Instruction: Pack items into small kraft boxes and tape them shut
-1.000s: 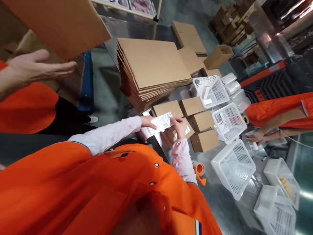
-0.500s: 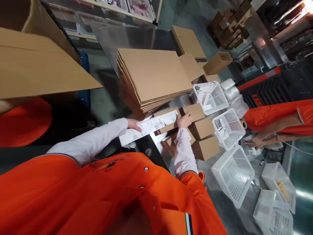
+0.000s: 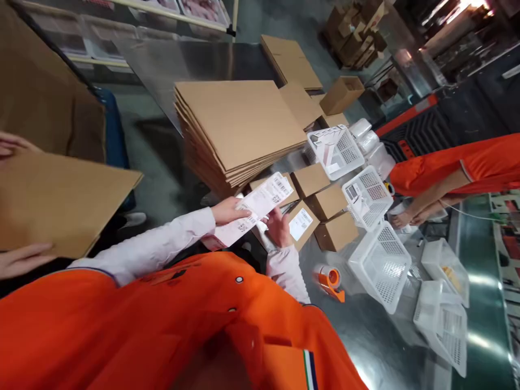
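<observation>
My left hand [image 3: 228, 211] is closed on a strip of printed shipping labels [image 3: 264, 199], which slants across in front of my body. Its lower end looks pinkish and bends down near my jacket. My right hand [image 3: 279, 227] is at the strip's lower right edge, fingers curled against the paper, fingertips partly hidden. Just right of that hand, a small cardboard box [image 3: 307, 238] carries a white label [image 3: 300, 223]. Other small boxes [image 3: 327, 201] stand against it, and one [image 3: 290, 187] lies partly under the strip's upper end.
A tall stack of flat cardboard [image 3: 244, 119] stands beyond the strip. White plastic baskets [image 3: 382, 265] line the right side, near an orange tape dispenser [image 3: 331, 280]. A co-worker's hands [image 3: 24, 260] hold cardboard at left; another person's arms [image 3: 430, 200] reach in from the right.
My right hand has moved from the far box back towards my body, beside the strip. The strip's lower end has bent down. A labelled box and the tape dispenser now show.
</observation>
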Tool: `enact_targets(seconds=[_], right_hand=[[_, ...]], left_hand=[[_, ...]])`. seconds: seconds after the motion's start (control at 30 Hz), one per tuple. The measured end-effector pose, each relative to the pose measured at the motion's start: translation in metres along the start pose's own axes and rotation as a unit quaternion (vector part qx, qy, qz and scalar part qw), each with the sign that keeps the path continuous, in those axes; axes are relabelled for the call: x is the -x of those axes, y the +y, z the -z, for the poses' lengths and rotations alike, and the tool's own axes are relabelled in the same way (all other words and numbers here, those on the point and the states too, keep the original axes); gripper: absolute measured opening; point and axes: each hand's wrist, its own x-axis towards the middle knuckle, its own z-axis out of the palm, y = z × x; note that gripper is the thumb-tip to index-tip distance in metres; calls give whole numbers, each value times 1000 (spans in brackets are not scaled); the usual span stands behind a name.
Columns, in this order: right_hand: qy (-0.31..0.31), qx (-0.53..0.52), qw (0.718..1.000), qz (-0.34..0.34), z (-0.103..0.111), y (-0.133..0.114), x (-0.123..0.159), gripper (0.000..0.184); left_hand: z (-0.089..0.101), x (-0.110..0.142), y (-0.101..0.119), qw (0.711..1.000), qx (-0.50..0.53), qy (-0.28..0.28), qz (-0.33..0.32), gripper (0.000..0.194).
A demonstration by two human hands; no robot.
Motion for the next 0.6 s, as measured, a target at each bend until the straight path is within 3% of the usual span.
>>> enact_targets(seconds=[0.1,0.17,0.3,0.47,0.6], right_hand=[[94,-97,990,-30,9,-1,21,64],[147,-88,984,-41,21,-5,18,61],[113,-18,992,-57,68,-18,-4,54],[125,-12,991,-47,142,-30,-44,50],[121,20,991,-60,167,-25,-75,42]], left_hand=[[-27,-42,16,995,-88,-44,-29,58],[-44,-72,29,994,-98,-37,-40,55],[-74,-126,55,999,-6,51,5,34],[-105,-166,72,998,12,8,68,18],[-124,-195,72,988,-48,139,57,30]])
